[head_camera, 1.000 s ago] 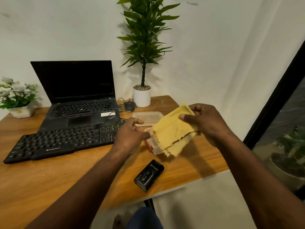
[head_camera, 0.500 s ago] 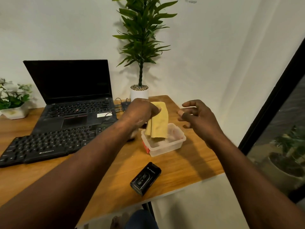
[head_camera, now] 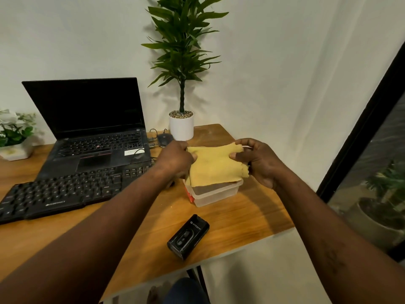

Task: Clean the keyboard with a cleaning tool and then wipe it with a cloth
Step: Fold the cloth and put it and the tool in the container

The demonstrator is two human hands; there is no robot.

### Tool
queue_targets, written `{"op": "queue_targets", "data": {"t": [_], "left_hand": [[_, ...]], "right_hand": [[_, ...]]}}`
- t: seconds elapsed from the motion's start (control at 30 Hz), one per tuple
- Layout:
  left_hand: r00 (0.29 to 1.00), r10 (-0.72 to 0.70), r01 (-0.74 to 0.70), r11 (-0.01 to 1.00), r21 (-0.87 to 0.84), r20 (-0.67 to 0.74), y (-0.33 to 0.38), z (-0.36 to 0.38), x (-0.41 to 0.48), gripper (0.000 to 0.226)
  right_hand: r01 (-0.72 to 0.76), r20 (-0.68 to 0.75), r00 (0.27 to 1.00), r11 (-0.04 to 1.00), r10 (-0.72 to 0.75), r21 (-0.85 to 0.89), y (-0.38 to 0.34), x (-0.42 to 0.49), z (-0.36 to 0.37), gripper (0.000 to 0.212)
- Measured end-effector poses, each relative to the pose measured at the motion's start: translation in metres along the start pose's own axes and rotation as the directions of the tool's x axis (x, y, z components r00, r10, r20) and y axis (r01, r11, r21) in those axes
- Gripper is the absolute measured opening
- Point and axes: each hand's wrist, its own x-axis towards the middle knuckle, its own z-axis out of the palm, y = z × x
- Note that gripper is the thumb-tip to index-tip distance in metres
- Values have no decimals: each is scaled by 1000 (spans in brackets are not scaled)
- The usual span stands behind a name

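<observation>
A yellow cloth [head_camera: 213, 166] is stretched out above a clear plastic container [head_camera: 215, 191] on the wooden desk. My left hand [head_camera: 175, 160] grips the cloth's left edge and my right hand [head_camera: 257, 161] pinches its right edge between thumb and fingers. The black external keyboard [head_camera: 65, 190] lies to the left, in front of the laptop, apart from both hands. A small black cleaning tool [head_camera: 188, 236] lies near the desk's front edge, below the container.
An open black laptop [head_camera: 92, 132] stands behind the keyboard, with a mouse [head_camera: 164, 139] beside it. A tall potted plant [head_camera: 181, 126] stands at the back and a small flower pot [head_camera: 15, 150] at far left. The desk [head_camera: 252, 216] ends just right of the container.
Half a second ago only my left hand held the cloth, hanging folded over the container. Now my right hand has taken its other edge and the cloth is spread between both hands.
</observation>
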Motion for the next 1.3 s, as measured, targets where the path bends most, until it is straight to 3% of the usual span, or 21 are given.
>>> {"op": "queue_targets", "data": {"t": [0.07,0.2,0.3,0.4,0.57,0.7,0.77,0.8,0.9,1.0,1.07,1.2,1.3], "left_hand": [[999,28,-24,990,137,-28,-8,8,-3,27],[995,91,-76,944,322,-30,-19,22,-6,32],[991,135,-124,836,535,18,-18,29,-11,38],[988,147,-134,674,726,45,-12,35,-15,37],[989,141,-121,568,814,49,-13,43,-13,36],[988,148,-123,563,817,46,-16,42,-11,47],[981,190,-150,591,792,44,-17,39,-10,50],[966,255,-198,596,778,51,-19,38,-10,46],[872,470,-393,500,771,140,-20,41,-10,24],[918,332,-351,430,832,216,-16,45,-9,24],[946,225,-305,385,871,232,-13,46,-7,29],[947,117,-320,297,900,298,-6,45,-1,29],[937,15,-336,300,893,348,-6,42,1,25]], "right_hand": [[15,-42,999,997,-18,-73,-1,6,4,39],[38,-142,983,880,-119,-474,0,20,10,38],[78,-103,972,702,-213,-708,3,26,15,36],[86,-9,979,460,-201,-883,11,30,29,41],[96,77,972,77,-224,-992,23,29,46,51],[107,118,974,-66,-191,-992,25,26,52,73],[118,137,975,-111,-176,-987,21,24,56,82],[146,168,966,-123,-197,-982,19,23,56,76],[316,342,893,-136,-293,-939,12,22,58,33],[388,418,899,-203,-132,-899,9,21,63,15],[377,390,921,-217,-15,-900,11,23,63,19],[392,384,920,-212,79,-895,12,30,60,30],[389,369,913,-100,177,-916,8,35,55,37]]}}
